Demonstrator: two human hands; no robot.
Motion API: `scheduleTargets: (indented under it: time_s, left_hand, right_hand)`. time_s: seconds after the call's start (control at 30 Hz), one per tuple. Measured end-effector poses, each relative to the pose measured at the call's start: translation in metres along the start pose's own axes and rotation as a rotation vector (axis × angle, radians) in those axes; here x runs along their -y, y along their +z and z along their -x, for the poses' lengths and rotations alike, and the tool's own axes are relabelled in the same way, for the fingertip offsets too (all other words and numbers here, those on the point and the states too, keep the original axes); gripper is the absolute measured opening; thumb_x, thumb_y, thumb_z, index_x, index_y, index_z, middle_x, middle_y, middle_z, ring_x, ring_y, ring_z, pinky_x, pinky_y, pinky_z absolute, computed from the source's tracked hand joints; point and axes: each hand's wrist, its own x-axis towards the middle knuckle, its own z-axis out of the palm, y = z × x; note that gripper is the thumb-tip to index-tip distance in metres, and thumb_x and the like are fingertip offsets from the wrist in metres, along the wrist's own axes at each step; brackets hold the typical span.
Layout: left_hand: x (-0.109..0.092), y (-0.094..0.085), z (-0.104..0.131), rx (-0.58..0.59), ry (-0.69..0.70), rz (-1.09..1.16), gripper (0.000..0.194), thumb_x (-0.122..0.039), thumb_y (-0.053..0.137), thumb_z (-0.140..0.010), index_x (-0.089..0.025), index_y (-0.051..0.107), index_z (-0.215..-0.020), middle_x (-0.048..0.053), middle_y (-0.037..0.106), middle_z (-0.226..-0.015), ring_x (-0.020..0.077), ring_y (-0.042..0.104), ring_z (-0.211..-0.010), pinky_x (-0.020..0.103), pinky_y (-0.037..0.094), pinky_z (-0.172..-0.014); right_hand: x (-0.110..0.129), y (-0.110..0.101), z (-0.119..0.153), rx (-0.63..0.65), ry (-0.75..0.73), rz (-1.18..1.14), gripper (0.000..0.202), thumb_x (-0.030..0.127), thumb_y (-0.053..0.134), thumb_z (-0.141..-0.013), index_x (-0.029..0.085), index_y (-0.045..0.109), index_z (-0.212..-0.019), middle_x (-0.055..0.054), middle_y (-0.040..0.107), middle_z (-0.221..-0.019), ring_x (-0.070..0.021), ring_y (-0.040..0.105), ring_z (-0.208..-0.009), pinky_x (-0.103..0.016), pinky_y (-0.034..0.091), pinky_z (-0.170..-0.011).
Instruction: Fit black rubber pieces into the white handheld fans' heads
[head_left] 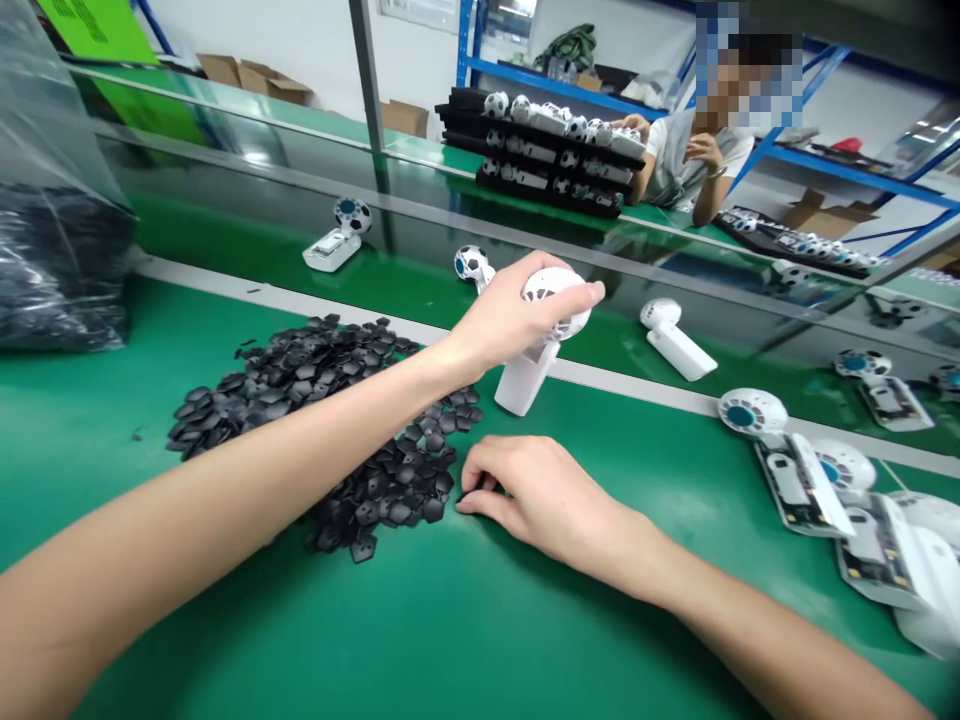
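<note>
My left hand [514, 305] is closed around the round head of a white handheld fan [525, 382], lifted at the near edge of the belt. The fan's handle points down toward me, and my fingers hide part of its head. Lower down, my right hand [562, 500] rests on the green table with thumb and fingers pinched together. A bit of a black pentagon piece [472, 490] shows between them. Just left of that hand lies a heap of black pentagon pieces [300, 375], partly covered by my left forearm.
Several more fans stand to the right, some with open handles, such as this fan [802, 485]. Others lie on the green belt [420, 290]. A clear plastic bag [60, 260] of black pieces stands left. Across the belt, a person [682, 160] sits beside stacked black trays [540, 150].
</note>
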Motion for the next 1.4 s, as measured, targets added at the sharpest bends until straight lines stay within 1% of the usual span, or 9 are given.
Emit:
scheduleTargets:
  time_s: [0.1, 0.2, 0.5, 0.63, 0.77, 0.87, 1.03, 1.2, 1.4]
  left_hand:
    - [-0.011, -0.005, 0.001, -0.008, 0.002, -0.174, 0.030, -0.045, 0.084, -0.089, -0.020, 0.074, -0.104, 0.007, 0.076, -0.103, 0.0207, 0.069, -0.086, 0.028, 0.050, -0.066]
    - [-0.015, -0.007, 0.005, -0.033, -0.007, -0.155, 0.046, -0.043, 0.087, -0.086, -0.021, 0.074, -0.125, 0.008, 0.077, -0.115, 0.0227, 0.071, -0.096, 0.030, 0.054, -0.075]
    - [-0.008, -0.007, 0.021, -0.198, 0.031, -0.079, 0.026, -0.038, 0.061, -0.098, -0.025, 0.071, -0.118, 0.003, 0.069, -0.105, 0.0191, 0.063, -0.084, 0.026, 0.050, -0.066]
    - [-0.009, -0.007, 0.026, -0.258, 0.122, -0.258, 0.034, -0.047, 0.076, -0.090, -0.023, 0.065, -0.111, 0.003, 0.067, -0.104, 0.0188, 0.060, -0.085, 0.028, 0.050, -0.071]
    - [-0.008, -0.010, 0.027, -0.204, 0.157, -0.307, 0.037, -0.049, 0.080, -0.088, -0.024, 0.065, -0.111, 0.005, 0.069, -0.118, 0.0212, 0.065, -0.096, 0.029, 0.053, -0.080]
    - [-0.003, -0.014, 0.027, -0.132, 0.207, -0.296, 0.037, -0.051, 0.079, -0.090, -0.025, 0.067, -0.114, 0.005, 0.070, -0.118, 0.0218, 0.065, -0.098, 0.030, 0.053, -0.083]
    - [0.006, -0.019, 0.028, -0.020, 0.176, -0.157, 0.035, -0.057, 0.072, -0.100, -0.028, 0.068, -0.118, 0.004, 0.068, -0.109, 0.0188, 0.061, -0.085, 0.028, 0.050, -0.070]
    - [0.005, -0.016, 0.031, -0.003, 0.156, -0.106, 0.034, -0.057, 0.070, -0.101, -0.028, 0.067, -0.118, 0.003, 0.066, -0.107, 0.0174, 0.060, -0.083, 0.026, 0.051, -0.069]
    - [-0.006, -0.010, 0.033, -0.106, 0.173, -0.242, 0.060, -0.050, 0.100, -0.069, -0.024, 0.065, -0.110, 0.002, 0.067, -0.099, 0.0171, 0.060, -0.079, 0.025, 0.052, -0.064]
  right_hand:
    - [-0.003, -0.011, 0.004, -0.045, -0.043, -0.307, 0.005, 0.018, 0.077, -0.100, 0.019, 0.075, -0.095, -0.001, 0.080, -0.087, -0.0164, 0.075, -0.077, -0.026, 0.052, -0.072]
    - [-0.003, -0.027, 0.009, -0.174, -0.086, -0.434, 0.008, 0.021, 0.077, -0.099, 0.021, 0.081, -0.106, -0.001, 0.083, -0.095, -0.0170, 0.076, -0.083, -0.026, 0.057, -0.076]
    - [-0.005, -0.066, 0.018, -0.553, -0.234, -0.467, 0.008, 0.018, 0.082, -0.095, 0.023, 0.088, -0.093, 0.000, 0.083, -0.092, -0.0172, 0.077, -0.081, -0.027, 0.061, -0.077]
    - [-0.011, -0.075, 0.017, -0.650, -0.251, -0.399, 0.012, 0.017, 0.080, -0.095, 0.024, 0.089, -0.099, 0.000, 0.082, -0.088, -0.0171, 0.075, -0.079, -0.028, 0.059, -0.073]
    - [-0.012, -0.079, 0.017, -0.692, -0.203, -0.462, 0.012, 0.022, 0.082, -0.093, 0.024, 0.087, -0.102, -0.001, 0.084, -0.096, -0.0187, 0.077, -0.080, -0.031, 0.063, -0.077]
    - [-0.013, -0.080, 0.016, -0.712, -0.191, -0.598, 0.009, 0.027, 0.088, -0.088, 0.021, 0.084, -0.092, -0.001, 0.083, -0.087, -0.0187, 0.078, -0.076, -0.031, 0.065, -0.075]
    - [-0.022, -0.081, 0.007, -0.731, -0.209, -0.729, 0.024, 0.041, 0.095, -0.081, 0.019, 0.085, -0.084, -0.002, 0.081, -0.080, -0.0199, 0.078, -0.076, -0.032, 0.066, -0.076]
    - [-0.026, -0.072, 0.000, -0.775, -0.215, -0.811, 0.024, 0.039, 0.098, -0.076, 0.020, 0.086, -0.084, -0.002, 0.083, -0.082, -0.0193, 0.079, -0.077, -0.030, 0.066, -0.075]
    - [-0.021, -0.060, 0.001, -0.900, -0.226, -0.686, 0.007, 0.028, 0.087, -0.086, 0.022, 0.088, -0.089, -0.003, 0.085, -0.088, -0.0216, 0.081, -0.084, -0.032, 0.067, -0.078]
